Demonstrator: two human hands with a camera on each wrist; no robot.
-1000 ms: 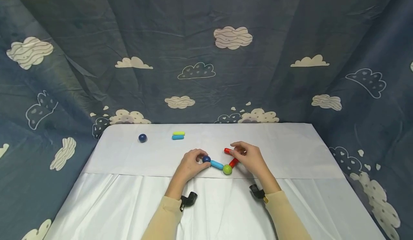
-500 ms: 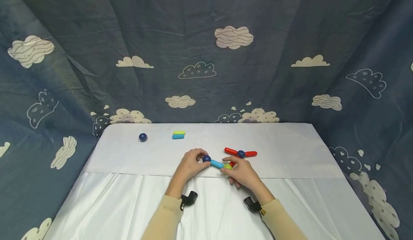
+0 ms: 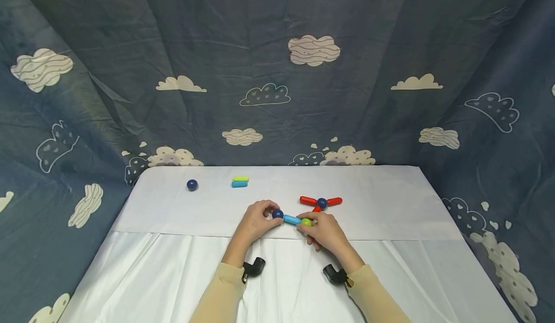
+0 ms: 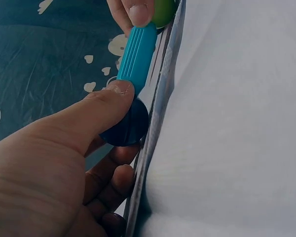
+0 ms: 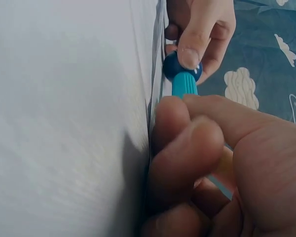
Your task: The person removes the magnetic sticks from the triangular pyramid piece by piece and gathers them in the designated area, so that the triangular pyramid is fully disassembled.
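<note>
My left hand [image 3: 257, 221] pinches a dark blue ball [image 3: 277, 214] between thumb and fingers. A ribbed light blue stick [image 4: 139, 57] joins that ball to a green ball [image 3: 306, 222]. Thumb and fingers of my right hand [image 3: 326, 231] grip the green ball, where the stick meets it. From the green ball a red stick [image 3: 317, 209], partly hidden by the right hand, reaches up to a second dark blue ball [image 3: 322, 203]. Two more red sticks stick out from that ball, a left red stick [image 3: 308, 200] and a right red stick [image 3: 335, 201].
Toward the back left of the white table [image 3: 381, 193] lies a loose dark blue ball [image 3: 192, 184]. To its right, a yellow-green stick [image 3: 240, 179] and a light blue stick [image 3: 239, 184] lie side by side. A cloud-patterned cloth [image 3: 364, 115] hangs behind.
My right hand has left the red sticks, come down and left, and taken hold of the green ball. The red-stick end has shifted slightly up and left. The left hand stays put.
</note>
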